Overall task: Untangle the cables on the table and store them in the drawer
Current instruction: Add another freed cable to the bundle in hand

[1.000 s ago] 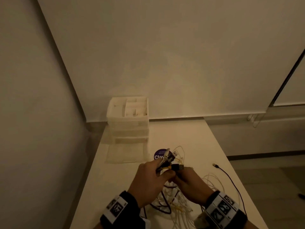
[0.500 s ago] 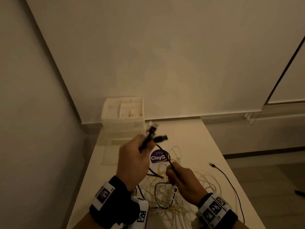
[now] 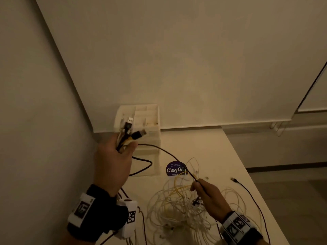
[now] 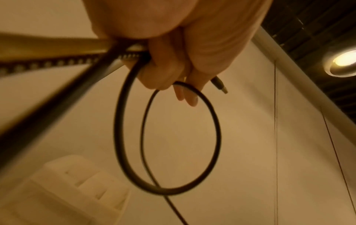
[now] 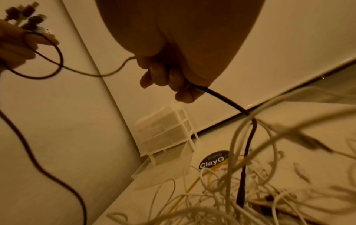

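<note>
My left hand (image 3: 118, 152) is raised in front of the drawer unit (image 3: 141, 121) and grips a bundle of cable ends, black USB plugs (image 3: 131, 129) sticking up from the fist. A black cable (image 3: 164, 152) runs from that bundle down to my right hand (image 3: 205, 190), which pinches it above the tangle of white and yellow cables (image 3: 178, 207) on the table (image 3: 203, 147). In the left wrist view the black cable (image 4: 169, 137) hangs in a loop below the fingers. The right wrist view shows the black cable (image 5: 221, 100) leaving the fingers into the tangle (image 5: 250, 175).
The white plastic drawer unit (image 5: 165, 129) stands at the table's far left corner against the wall, its lowest drawer (image 3: 146, 167) pulled out. A round purple sticker (image 3: 175, 169) lies beside it. Another black cable (image 3: 247, 190) trails along the table's right edge.
My left hand has risen and moved left with the plug bundle, up to the drawer unit. The black cable now stretches out between the hands; my right hand stays low over the tangle.
</note>
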Action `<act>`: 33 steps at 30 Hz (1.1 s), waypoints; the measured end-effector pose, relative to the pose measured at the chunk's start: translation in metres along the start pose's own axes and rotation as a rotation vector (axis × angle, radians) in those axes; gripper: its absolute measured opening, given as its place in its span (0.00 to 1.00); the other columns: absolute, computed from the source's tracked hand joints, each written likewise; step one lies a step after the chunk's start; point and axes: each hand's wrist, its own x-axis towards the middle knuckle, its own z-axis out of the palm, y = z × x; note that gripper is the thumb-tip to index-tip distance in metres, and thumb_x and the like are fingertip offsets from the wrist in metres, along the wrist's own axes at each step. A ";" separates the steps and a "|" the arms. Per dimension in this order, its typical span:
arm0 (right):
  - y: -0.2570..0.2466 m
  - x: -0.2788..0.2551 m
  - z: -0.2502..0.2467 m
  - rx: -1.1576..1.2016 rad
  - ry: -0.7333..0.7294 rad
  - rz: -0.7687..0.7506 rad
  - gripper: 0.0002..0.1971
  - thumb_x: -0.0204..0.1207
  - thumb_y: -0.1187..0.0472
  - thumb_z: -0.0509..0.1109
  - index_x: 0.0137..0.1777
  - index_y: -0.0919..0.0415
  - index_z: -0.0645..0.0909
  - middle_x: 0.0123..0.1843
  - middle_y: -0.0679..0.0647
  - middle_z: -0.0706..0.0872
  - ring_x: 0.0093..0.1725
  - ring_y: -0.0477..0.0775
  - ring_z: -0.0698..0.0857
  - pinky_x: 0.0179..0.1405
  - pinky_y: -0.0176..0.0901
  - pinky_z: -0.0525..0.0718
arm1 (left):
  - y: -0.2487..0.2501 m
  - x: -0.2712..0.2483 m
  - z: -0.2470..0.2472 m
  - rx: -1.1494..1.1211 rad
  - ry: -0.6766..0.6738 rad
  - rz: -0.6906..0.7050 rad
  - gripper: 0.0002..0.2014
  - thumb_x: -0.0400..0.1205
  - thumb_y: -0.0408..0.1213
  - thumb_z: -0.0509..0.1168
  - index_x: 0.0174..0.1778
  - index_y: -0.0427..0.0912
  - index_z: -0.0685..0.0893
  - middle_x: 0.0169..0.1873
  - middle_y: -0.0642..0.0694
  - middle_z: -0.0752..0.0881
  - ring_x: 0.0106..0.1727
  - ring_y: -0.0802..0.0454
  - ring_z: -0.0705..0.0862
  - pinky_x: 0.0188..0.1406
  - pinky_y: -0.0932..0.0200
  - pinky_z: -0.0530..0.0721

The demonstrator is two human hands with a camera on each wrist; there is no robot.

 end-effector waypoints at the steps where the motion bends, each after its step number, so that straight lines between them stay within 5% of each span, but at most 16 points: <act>1: 0.000 0.002 -0.002 -0.012 -0.007 -0.010 0.14 0.86 0.57 0.58 0.41 0.52 0.81 0.31 0.57 0.76 0.29 0.43 0.72 0.30 0.29 0.74 | 0.001 -0.006 0.004 0.014 -0.040 0.023 0.03 0.76 0.39 0.75 0.40 0.48 0.86 0.28 0.53 0.85 0.28 0.63 0.79 0.29 0.72 0.75; 5: -0.008 0.008 -0.011 0.017 0.000 -0.043 0.15 0.84 0.46 0.58 0.38 0.47 0.79 0.35 0.64 0.79 0.35 0.58 0.76 0.35 0.37 0.72 | 0.005 -0.026 0.024 0.039 -0.253 0.072 0.05 0.76 0.37 0.75 0.37 0.51 0.87 0.23 0.59 0.81 0.30 0.64 0.80 0.27 0.68 0.74; 8: -0.031 0.014 -0.019 0.123 -0.009 -0.093 0.15 0.80 0.49 0.60 0.36 0.53 0.81 0.32 0.52 0.79 0.33 0.46 0.74 0.36 0.34 0.70 | 0.004 -0.035 0.038 -0.035 -0.354 0.080 0.09 0.76 0.37 0.75 0.50 0.53 0.90 0.35 0.68 0.86 0.38 0.71 0.84 0.32 0.73 0.77; 11: -0.055 0.020 -0.024 0.248 -0.079 -0.136 0.15 0.77 0.55 0.64 0.32 0.61 0.82 0.28 0.48 0.75 0.29 0.46 0.70 0.33 0.34 0.68 | 0.009 -0.040 0.052 -0.079 -0.438 0.078 0.13 0.77 0.36 0.74 0.57 0.52 0.89 0.41 0.66 0.88 0.44 0.72 0.85 0.37 0.79 0.75; 14: -0.077 0.027 -0.028 0.379 -0.113 -0.163 0.12 0.65 0.57 0.67 0.26 0.64 0.82 0.24 0.66 0.69 0.26 0.56 0.65 0.29 0.44 0.65 | 0.013 -0.042 0.067 -0.091 -0.506 0.110 0.12 0.79 0.37 0.72 0.58 0.51 0.89 0.43 0.59 0.90 0.44 0.64 0.86 0.37 0.75 0.77; 16: -0.085 0.032 -0.031 0.461 -0.108 -0.178 0.10 0.59 0.57 0.65 0.21 0.58 0.80 0.24 0.73 0.67 0.26 0.64 0.64 0.29 0.56 0.64 | 0.011 -0.042 0.075 -0.054 -0.541 0.112 0.05 0.80 0.37 0.70 0.47 0.52 0.89 0.32 0.58 0.87 0.35 0.61 0.83 0.30 0.68 0.75; 20: -0.083 0.035 -0.033 0.422 -0.110 -0.192 0.12 0.67 0.56 0.66 0.25 0.58 0.82 0.25 0.73 0.67 0.26 0.55 0.67 0.29 0.44 0.65 | 0.007 -0.042 0.079 -0.057 -0.434 0.099 0.09 0.80 0.35 0.69 0.34 0.47 0.81 0.23 0.50 0.80 0.27 0.50 0.75 0.27 0.55 0.69; 23: -0.062 0.031 -0.025 0.358 -0.120 -0.127 0.14 0.74 0.59 0.65 0.29 0.63 0.81 0.24 0.59 0.70 0.27 0.50 0.69 0.31 0.36 0.68 | 0.007 -0.029 0.069 -0.137 -0.263 0.060 0.06 0.80 0.36 0.70 0.37 0.45 0.84 0.25 0.52 0.81 0.27 0.54 0.76 0.28 0.57 0.74; 26: -0.028 0.029 -0.013 0.316 -0.064 -0.021 0.14 0.74 0.58 0.64 0.28 0.62 0.79 0.25 0.53 0.71 0.27 0.48 0.70 0.33 0.39 0.69 | 0.008 -0.012 0.054 -0.171 -0.162 0.049 0.04 0.81 0.38 0.69 0.43 0.42 0.87 0.31 0.44 0.86 0.35 0.42 0.82 0.34 0.48 0.79; 30: 0.007 0.032 -0.002 0.281 -0.001 0.099 0.18 0.82 0.56 0.61 0.32 0.62 0.78 0.25 0.56 0.74 0.27 0.51 0.72 0.34 0.46 0.71 | 0.017 -0.002 0.032 -0.250 -0.055 0.053 0.09 0.81 0.38 0.69 0.40 0.60 0.82 0.33 0.44 0.87 0.37 0.46 0.82 0.33 0.62 0.78; 33: 0.008 0.039 0.002 0.180 0.024 0.099 0.18 0.87 0.60 0.56 0.36 0.64 0.77 0.26 0.55 0.78 0.27 0.49 0.75 0.37 0.42 0.73 | 0.015 -0.005 0.027 -0.205 -0.123 0.066 0.06 0.81 0.37 0.69 0.41 0.54 0.85 0.31 0.47 0.86 0.35 0.47 0.81 0.31 0.61 0.77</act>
